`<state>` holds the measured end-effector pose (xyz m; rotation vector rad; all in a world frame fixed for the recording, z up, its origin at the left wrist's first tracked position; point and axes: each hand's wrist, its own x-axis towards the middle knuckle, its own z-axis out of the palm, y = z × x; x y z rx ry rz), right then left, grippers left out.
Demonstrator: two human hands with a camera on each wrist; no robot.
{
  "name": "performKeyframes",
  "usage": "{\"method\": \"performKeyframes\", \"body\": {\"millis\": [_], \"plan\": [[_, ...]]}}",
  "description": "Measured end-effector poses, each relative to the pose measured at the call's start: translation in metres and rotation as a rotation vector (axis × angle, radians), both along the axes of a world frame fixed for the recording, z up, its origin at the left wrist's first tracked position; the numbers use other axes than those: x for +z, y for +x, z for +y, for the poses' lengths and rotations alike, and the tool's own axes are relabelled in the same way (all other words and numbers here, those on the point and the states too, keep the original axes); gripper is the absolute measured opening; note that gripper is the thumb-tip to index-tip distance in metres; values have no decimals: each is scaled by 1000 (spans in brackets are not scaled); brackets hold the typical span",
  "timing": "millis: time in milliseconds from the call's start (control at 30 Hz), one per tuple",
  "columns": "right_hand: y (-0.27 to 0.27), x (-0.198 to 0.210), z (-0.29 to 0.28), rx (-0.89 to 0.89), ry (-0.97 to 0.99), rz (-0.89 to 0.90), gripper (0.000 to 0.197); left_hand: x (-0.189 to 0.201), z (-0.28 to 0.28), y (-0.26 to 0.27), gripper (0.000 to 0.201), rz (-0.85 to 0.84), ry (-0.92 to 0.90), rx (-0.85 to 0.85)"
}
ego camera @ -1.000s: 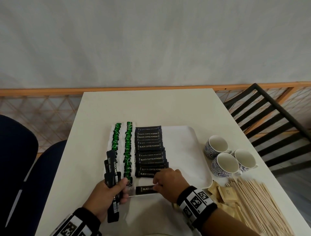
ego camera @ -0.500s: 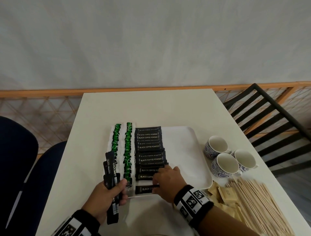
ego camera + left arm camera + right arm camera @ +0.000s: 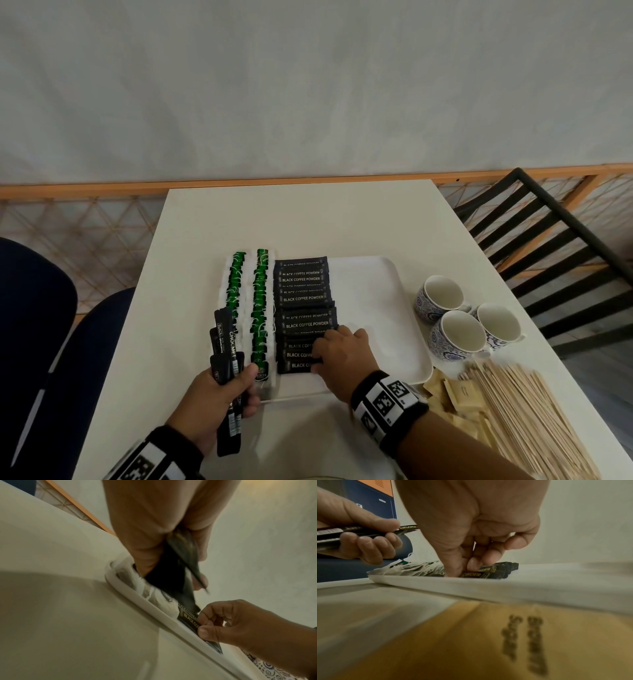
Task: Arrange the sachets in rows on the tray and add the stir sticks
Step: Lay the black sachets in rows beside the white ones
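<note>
Head view shows a white tray (image 3: 383, 308) on a white table (image 3: 308, 219); two rows of green tea bags (image 3: 259, 308) run along the tray's left part, and beside them lies a row of overlapping black coffee sachets (image 3: 305, 298) marked BLACK COFFEE POWDER; the right part of the tray is bare. Right hand (image 3: 342, 356) rests on the near end of that black row, its fingers (image 3: 453, 566) curled down and pinching the nearest sachet (image 3: 188, 620) just inside the tray's near rim; the right wrist view shows thumb and fingertips pressed onto it. Left hand (image 3: 219, 401) hovers at the tray's near left corner; its fingers (image 3: 368, 547) are wrapped round a bundle of long black sachets (image 3: 226, 346), one reading CHOCMEL or similar, fanned upward over the tea bags. Right of the tray stand three patterned cups (image 3: 459, 329), close together; nearer, a heap of wooden stir sticks (image 3: 534, 411) lies on the table beside some brown sugar packets (image 3: 459, 394), all off the tray.
</note>
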<state>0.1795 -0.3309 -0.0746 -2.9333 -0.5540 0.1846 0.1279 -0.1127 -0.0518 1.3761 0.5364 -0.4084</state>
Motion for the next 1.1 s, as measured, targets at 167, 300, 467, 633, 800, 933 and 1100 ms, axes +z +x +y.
{"method": "performKeyframes", "body": {"millis": [167, 300, 467, 633, 800, 933, 1100], "plan": [[4, 4, 1, -4, -44, 47, 24, 1, -1, 0, 19, 7, 4, 3], [8, 5, 2, -16, -48, 53, 22, 4, -1, 0, 18, 10, 8, -8], [7, 8, 2, 2, -5, 35, 19, 7, -2, 0, 21, 33, -17, -55], [4, 7, 3, 18, 41, 41, 13, 10, -3, 2, 12, 91, -132, -73], [5, 2, 2, 32, 49, 73, 15, 7, -6, 1, 21, 88, -117, -131], [1, -1, -1, 9, 82, 73, 18, 6, -6, 0, 20, 56, -101, -154], [-4, 10, -4, -37, 285, 157, 22, 4, -6, 1, 15, -8, -41, -182]]}}
